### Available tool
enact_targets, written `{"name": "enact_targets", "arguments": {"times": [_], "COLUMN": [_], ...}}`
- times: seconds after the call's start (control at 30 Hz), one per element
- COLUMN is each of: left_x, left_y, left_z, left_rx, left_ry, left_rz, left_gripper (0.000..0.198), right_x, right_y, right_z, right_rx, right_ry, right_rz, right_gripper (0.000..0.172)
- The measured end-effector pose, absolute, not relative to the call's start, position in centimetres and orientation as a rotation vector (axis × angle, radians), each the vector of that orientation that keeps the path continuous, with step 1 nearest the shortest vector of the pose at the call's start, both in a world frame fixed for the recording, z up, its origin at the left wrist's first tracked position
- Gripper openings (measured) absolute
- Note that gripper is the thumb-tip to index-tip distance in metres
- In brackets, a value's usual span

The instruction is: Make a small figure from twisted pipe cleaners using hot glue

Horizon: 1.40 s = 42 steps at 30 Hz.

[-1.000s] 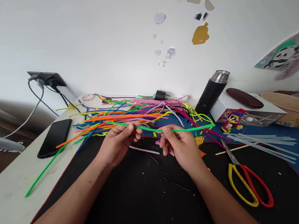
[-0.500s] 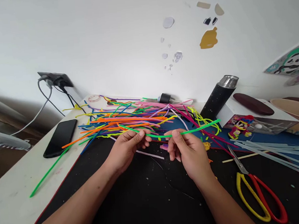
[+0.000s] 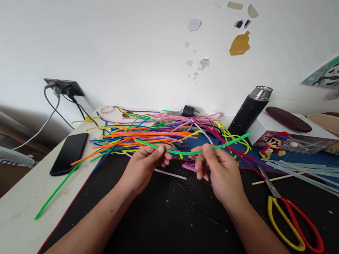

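Observation:
A bright green pipe cleaner (image 3: 183,153) stretches between my two hands, sagging slightly in the middle. My left hand (image 3: 150,160) pinches it toward its left part between thumb and fingers. Further right, my right hand (image 3: 216,164) grips it between thumb and index finger, and its free end rises to the right. Just beyond my hands lies a loose heap of pipe cleaners (image 3: 152,134) in orange, blue, pink, yellow and purple. A pale lilac pipe cleaner (image 3: 171,175) rests on the black mat (image 3: 154,230) below.
Scissors (image 3: 276,193) with yellow and red handles lie at the right, near pale blue glue sticks (image 3: 314,174). A black flask (image 3: 250,109), a white box (image 3: 299,132) and a small figurine (image 3: 273,144) stand behind. At the left are a phone (image 3: 68,154) and a wall socket (image 3: 63,87).
My right hand has slid a little to the right along the green pipe cleaner, widening the gap between my hands. My left hand holds nearly the same place. The view has shifted slightly.

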State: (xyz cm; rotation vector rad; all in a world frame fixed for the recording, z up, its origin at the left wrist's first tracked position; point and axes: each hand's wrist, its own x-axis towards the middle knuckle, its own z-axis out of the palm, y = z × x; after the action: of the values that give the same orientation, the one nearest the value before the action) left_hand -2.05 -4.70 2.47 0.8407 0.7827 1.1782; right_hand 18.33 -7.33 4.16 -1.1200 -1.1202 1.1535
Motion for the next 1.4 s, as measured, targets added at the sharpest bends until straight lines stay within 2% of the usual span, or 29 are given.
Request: {"name": "enact_targets", "arguments": {"times": [0.3, 0.6, 0.77, 0.93, 1.07, 1.4], "left_x": [-2.2, -2.0, -1.5, -1.4, -1.4, -1.8], "left_y": [-4.6, -4.9, -5.5, -5.7, -5.7, -5.5], "left_z": [2.1, 2.3, 2.9, 2.8, 2.4, 2.4], "left_rx": [0.948, 1.273, 1.236, 1.197, 1.098, 0.926], "left_ry": [0.917, 1.034, 0.909, 0.806, 0.815, 0.804], "left_rz": [1.197, 1.076, 0.987, 0.89, 0.94, 0.944], "left_gripper": [0.035, 0.037, 0.039, 0.039, 0.036, 0.033], "right_x": [17.8, 17.3, 17.1, 17.1, 17.0, 16.3], "right_y": [-7.5, -7.9, -8.1, -8.2, -8.4, -8.7], "right_z": [4.1, 2.6, 2.8, 3.3, 3.3, 3.8], "right_rx": [-1.238, -1.355, -1.324, -1.31, -1.303, -1.289], "right_ry": [-1.323, -1.864, -1.966, -1.98, -2.021, -2.072], "right_rz": [1.191, 1.066, 1.053, 1.089, 1.126, 1.171], "right_gripper": [0.05, 0.052, 0.047, 0.049, 0.042, 0.037]}}
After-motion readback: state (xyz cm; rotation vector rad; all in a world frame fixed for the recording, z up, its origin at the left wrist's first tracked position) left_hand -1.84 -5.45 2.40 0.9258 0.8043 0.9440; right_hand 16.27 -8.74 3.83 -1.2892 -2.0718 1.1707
